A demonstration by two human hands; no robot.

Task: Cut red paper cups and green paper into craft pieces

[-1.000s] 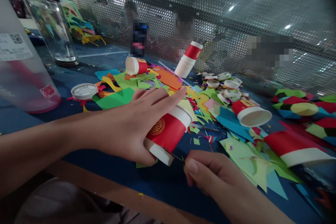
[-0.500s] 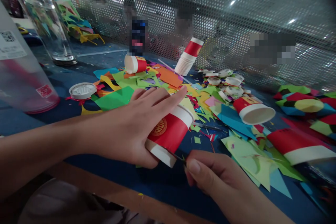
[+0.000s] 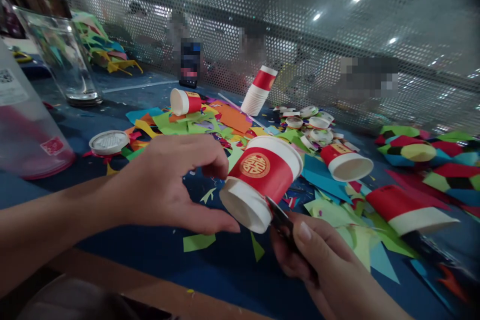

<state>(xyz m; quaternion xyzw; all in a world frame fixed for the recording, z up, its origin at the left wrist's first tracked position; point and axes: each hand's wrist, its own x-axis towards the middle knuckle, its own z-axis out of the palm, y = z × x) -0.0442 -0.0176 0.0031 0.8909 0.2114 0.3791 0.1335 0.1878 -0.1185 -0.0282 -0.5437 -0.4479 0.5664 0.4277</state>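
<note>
A red and white paper cup [image 3: 275,176] with a gold round emblem lies tilted on the table, its white base end towards me. My left hand [image 3: 176,185] is open at the cup's left, thumb and fingers spread apart; the curled fingers come close to the cup, and whether they touch it I cannot tell. My right hand [image 3: 318,255] grips a dark-handled cutting tool [image 3: 281,217]. Its metal tip meets the cup's side near the base, where the white band looks partly cut. Most of the handle is hidden in the palm, so knife or scissors cannot be told.
Coloured paper scraps [image 3: 232,117] cover the table. Beyond stand a cup stack [image 3: 255,95] and a phone [image 3: 189,67]. More cups [image 3: 347,162] and cut cup bases [image 3: 318,122] lie to the right. A glass bottle [image 3: 60,55] and a plastic cup [image 3: 30,130] stand left.
My left hand has come off the cup and moved left, its fingers now apart. The cup has turned, showing its emblem and base more. My right hand keeps the tool at the base.
</note>
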